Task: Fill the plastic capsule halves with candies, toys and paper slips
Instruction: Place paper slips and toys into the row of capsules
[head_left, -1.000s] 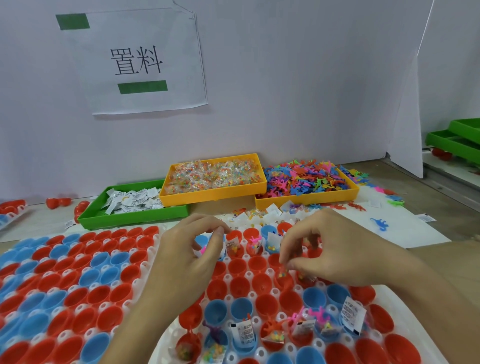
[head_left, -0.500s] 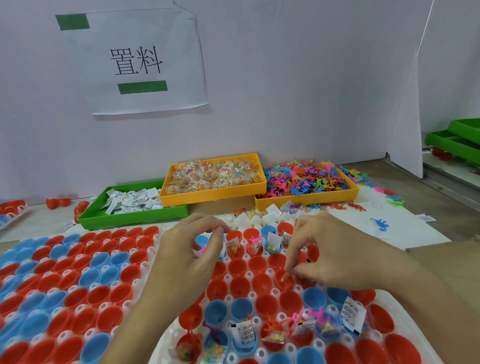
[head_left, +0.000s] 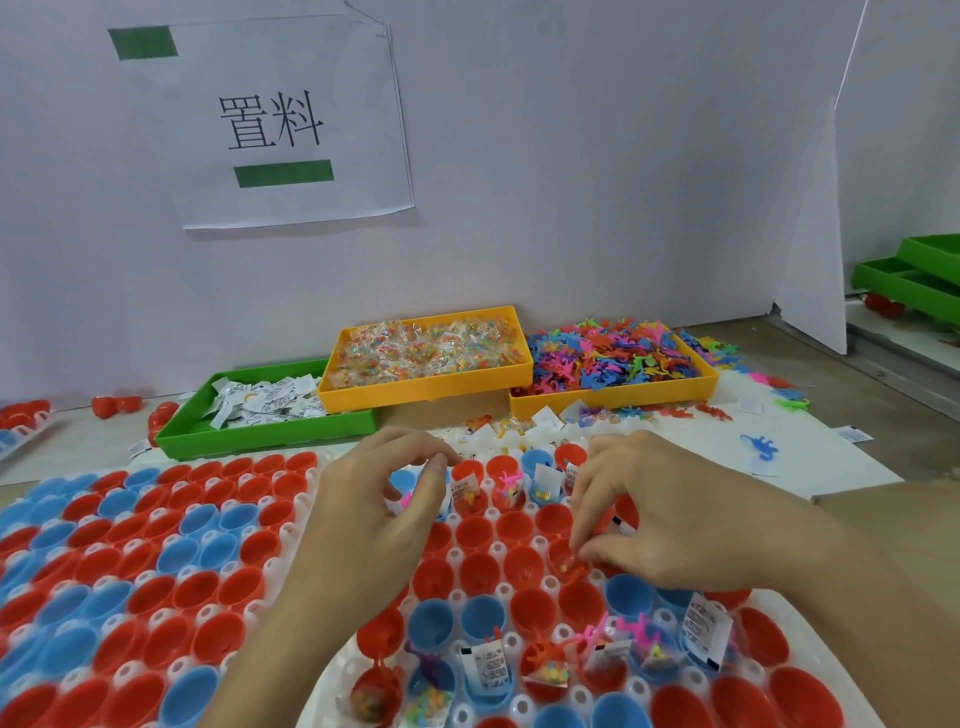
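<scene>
White holder tray (head_left: 332, 680) of red and blue capsule halves (head_left: 208, 525) fills the tabletop (head_left: 883, 415) foreground. At 12 o'clock: green tray of paper slips (head_left: 265, 397), yellow tray of candy packets (head_left: 426, 351), yellow tray of toy figures (head_left: 613, 356). Left hand (head_left: 369, 514) at centre, thumb and forefinger curled together, pinching something small; can't tell what. Right hand (head_left: 670, 519) at 3 o'clock pinches a candy packet (head_left: 570, 564) into a red half.
</scene>
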